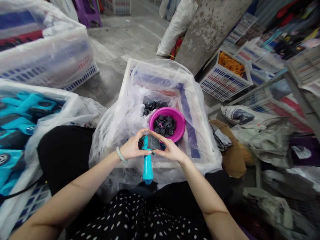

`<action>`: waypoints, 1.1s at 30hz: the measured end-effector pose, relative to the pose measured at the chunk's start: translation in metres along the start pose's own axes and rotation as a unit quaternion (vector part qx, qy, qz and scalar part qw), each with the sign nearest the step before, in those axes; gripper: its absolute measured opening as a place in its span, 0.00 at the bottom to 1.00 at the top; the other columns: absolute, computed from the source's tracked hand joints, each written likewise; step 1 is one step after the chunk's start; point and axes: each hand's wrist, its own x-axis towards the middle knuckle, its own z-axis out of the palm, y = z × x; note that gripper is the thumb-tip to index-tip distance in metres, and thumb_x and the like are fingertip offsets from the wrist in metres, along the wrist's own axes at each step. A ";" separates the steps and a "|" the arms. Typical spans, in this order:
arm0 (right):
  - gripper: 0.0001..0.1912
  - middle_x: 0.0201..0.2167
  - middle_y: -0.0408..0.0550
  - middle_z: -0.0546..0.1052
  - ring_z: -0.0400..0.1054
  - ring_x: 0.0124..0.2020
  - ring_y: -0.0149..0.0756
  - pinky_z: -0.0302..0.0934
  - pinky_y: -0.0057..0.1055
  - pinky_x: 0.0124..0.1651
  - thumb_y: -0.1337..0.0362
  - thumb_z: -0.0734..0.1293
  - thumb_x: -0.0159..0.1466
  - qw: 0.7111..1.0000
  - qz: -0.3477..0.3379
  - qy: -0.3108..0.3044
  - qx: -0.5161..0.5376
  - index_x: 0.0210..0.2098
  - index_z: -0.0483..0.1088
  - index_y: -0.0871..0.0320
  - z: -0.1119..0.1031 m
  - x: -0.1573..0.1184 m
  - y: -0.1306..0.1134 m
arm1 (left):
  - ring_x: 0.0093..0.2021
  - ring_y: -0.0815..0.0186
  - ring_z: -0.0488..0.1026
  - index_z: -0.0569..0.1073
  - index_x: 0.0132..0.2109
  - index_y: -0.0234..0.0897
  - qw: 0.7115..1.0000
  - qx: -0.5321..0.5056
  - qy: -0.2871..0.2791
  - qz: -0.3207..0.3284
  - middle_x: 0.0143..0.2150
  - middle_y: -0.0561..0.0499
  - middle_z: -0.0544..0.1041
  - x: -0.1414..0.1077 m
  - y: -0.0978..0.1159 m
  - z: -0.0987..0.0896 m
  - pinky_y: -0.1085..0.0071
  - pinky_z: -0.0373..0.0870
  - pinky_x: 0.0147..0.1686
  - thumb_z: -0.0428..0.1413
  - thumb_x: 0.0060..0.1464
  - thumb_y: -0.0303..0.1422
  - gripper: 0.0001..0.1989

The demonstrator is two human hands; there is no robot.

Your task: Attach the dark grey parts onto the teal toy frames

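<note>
Both hands hold a turquoise-and-black plastic device with a handle [148,168], its kind unclear. Its dark boxy head sits between my palms, and the turquoise handle points down toward my lap. My left hand [132,146], below a pale bangle, grips the side with a round dark opening. On the other side, my right hand [171,150] has its fingers along the top edge and its thumb underneath. Just beyond the fingers, a magenta bowl [182,128] holds small black plastic parts [163,126].
The bowl sits inside a plastic-lined crate [200,133] with more black parts at its far side. Another crate [72,100] on the left is filled with similar turquoise pieces [15,123]. Behind are a pillar [212,20] and a basket of orange parts [231,65]; bags [262,136] lie at right.
</note>
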 end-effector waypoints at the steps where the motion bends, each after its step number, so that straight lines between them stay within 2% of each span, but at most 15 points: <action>1: 0.44 0.73 0.54 0.59 0.54 0.74 0.46 0.49 0.49 0.75 0.53 0.74 0.64 1.000 0.010 0.005 0.028 0.74 0.54 0.50 0.000 0.001 0.000 | 0.60 0.49 0.75 0.58 0.70 0.38 1.000 -0.005 0.000 0.017 0.63 0.35 0.73 0.000 0.001 0.000 0.52 0.70 0.61 0.68 0.50 0.44 0.46; 3: 0.47 0.73 0.54 0.59 0.52 0.75 0.46 0.48 0.47 0.75 0.51 0.77 0.60 0.994 0.030 0.034 0.101 0.73 0.55 0.50 0.001 0.005 -0.001 | 0.60 0.50 0.74 0.62 0.68 0.39 0.999 -0.012 -0.007 0.050 0.63 0.37 0.73 0.001 0.004 0.000 0.54 0.69 0.62 0.66 0.54 0.43 0.39; 5: 0.45 0.69 0.55 0.66 0.57 0.72 0.48 0.55 0.47 0.72 0.47 0.78 0.56 0.977 0.075 0.058 0.191 0.68 0.62 0.52 0.005 0.009 -0.001 | 0.60 0.51 0.74 0.66 0.65 0.39 0.997 -0.028 0.003 0.079 0.62 0.38 0.74 0.003 0.006 -0.001 0.55 0.68 0.63 0.66 0.55 0.42 0.34; 8: 0.40 0.55 0.54 0.77 0.73 0.58 0.48 0.71 0.44 0.60 0.43 0.78 0.52 0.926 0.173 0.040 0.333 0.58 0.68 0.55 0.015 0.018 0.002 | 0.62 0.51 0.71 0.66 0.63 0.39 0.991 -0.065 0.039 0.114 0.62 0.39 0.73 0.005 0.005 -0.003 0.54 0.65 0.65 0.67 0.53 0.39 0.33; 11: 0.40 0.50 0.51 0.79 0.76 0.50 0.44 0.73 0.40 0.55 0.46 0.80 0.48 0.887 0.218 0.035 0.406 0.54 0.68 0.55 0.027 0.029 0.004 | 0.65 0.50 0.69 0.67 0.62 0.40 0.984 -0.130 0.043 0.110 0.64 0.39 0.70 0.006 0.000 -0.002 0.53 0.63 0.66 0.67 0.53 0.41 0.33; 14: 0.44 0.53 0.50 0.77 0.74 0.53 0.44 0.69 0.40 0.60 0.52 0.83 0.44 0.899 0.209 0.090 0.375 0.56 0.67 0.54 0.038 0.041 0.004 | 0.64 0.51 0.69 0.68 0.63 0.40 0.971 -0.213 0.097 0.037 0.65 0.41 0.70 0.008 -0.001 0.001 0.55 0.64 0.65 0.59 0.58 0.52 0.31; 16: 0.50 0.58 0.50 0.74 0.71 0.58 0.45 0.66 0.42 0.64 0.55 0.83 0.43 0.915 0.189 0.119 0.336 0.62 0.63 0.53 0.043 0.047 0.005 | 0.64 0.53 0.69 0.70 0.61 0.40 0.961 -0.225 0.160 -0.023 0.64 0.43 0.71 0.011 0.000 0.003 0.57 0.63 0.65 0.57 0.60 0.53 0.30; 18: 0.52 0.61 0.51 0.72 0.68 0.62 0.46 0.64 0.42 0.66 0.54 0.82 0.45 0.924 0.173 0.116 0.320 0.64 0.61 0.53 0.047 0.052 0.005 | 0.63 0.54 0.70 0.73 0.57 0.39 0.956 -0.215 0.190 -0.059 0.61 0.44 0.74 0.012 0.003 0.002 0.59 0.63 0.65 0.58 0.59 0.52 0.27; 22: 0.45 0.61 0.51 0.73 0.67 0.63 0.47 0.63 0.42 0.66 0.47 0.80 0.49 0.939 0.151 0.121 0.283 0.62 0.66 0.54 0.050 0.059 0.005 | 0.53 0.58 0.75 0.77 0.47 0.37 0.955 -0.195 0.216 -0.057 0.50 0.46 0.80 0.013 0.009 -0.002 0.63 0.68 0.59 0.59 0.59 0.51 0.21; 25: 0.45 0.60 0.50 0.73 0.67 0.63 0.48 0.62 0.43 0.67 0.45 0.79 0.50 0.955 0.136 0.123 0.232 0.62 0.66 0.54 0.048 0.065 0.007 | 0.52 0.59 0.75 0.78 0.43 0.38 0.944 -0.195 0.260 -0.053 0.47 0.48 0.81 0.014 0.009 0.000 0.64 0.69 0.58 0.60 0.58 0.50 0.19; 28: 0.45 0.63 0.55 0.70 0.64 0.65 0.50 0.58 0.45 0.70 0.38 0.72 0.57 0.971 0.144 0.092 0.166 0.64 0.63 0.58 0.047 0.070 0.004 | 0.50 0.58 0.77 0.77 0.42 0.38 0.909 -0.272 0.299 -0.105 0.44 0.49 0.81 0.019 0.007 0.001 0.64 0.71 0.55 0.62 0.54 0.51 0.21; 31: 0.47 0.70 0.64 0.60 0.57 0.70 0.53 0.51 0.51 0.73 0.36 0.66 0.64 0.977 0.162 0.138 0.033 0.69 0.53 0.62 0.047 0.063 -0.009 | 0.46 0.55 0.78 0.75 0.44 0.37 0.824 -0.414 0.320 -0.219 0.42 0.47 0.81 0.022 0.006 -0.011 0.60 0.76 0.48 0.57 0.55 0.57 0.26; 33: 0.51 0.69 0.66 0.61 0.60 0.68 0.56 0.55 0.54 0.69 0.38 0.70 0.62 0.974 0.149 0.162 -0.052 0.71 0.49 0.60 0.051 0.051 -0.023 | 0.44 0.54 0.79 0.74 0.46 0.37 0.773 -0.469 0.336 -0.262 0.41 0.45 0.81 0.021 0.007 -0.024 0.57 0.78 0.45 0.50 0.59 0.60 0.30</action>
